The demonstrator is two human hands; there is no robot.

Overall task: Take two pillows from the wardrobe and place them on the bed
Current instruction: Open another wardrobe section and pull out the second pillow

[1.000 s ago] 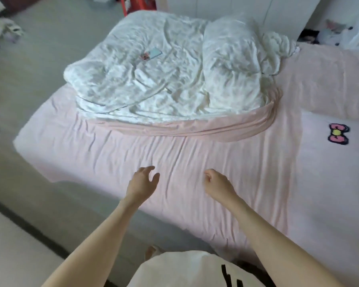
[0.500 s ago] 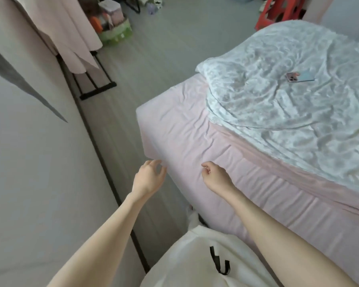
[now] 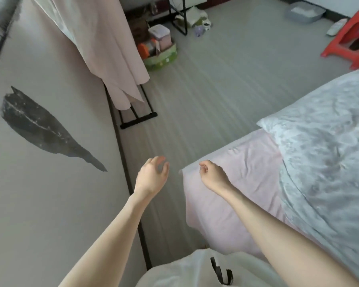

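The bed with a pink sheet fills the right side, its corner just under my right hand. A rumpled white duvet lies over the bed's far part. My right hand hangs above the bed corner with loosely curled fingers and holds nothing. My left hand is held over the floor strip between bed and wall, fingers relaxed and empty. No pillow and no wardrobe is in view.
A pale wall panel with a dark mark runs along the left. Pink cloth hangs on a black rack. A green basket of things, a grey tray and a red stool stand on the grey floor.
My view has swung left from the bed toward the wall and floor. Both hands stay empty and keep about the same spacing in front of me.
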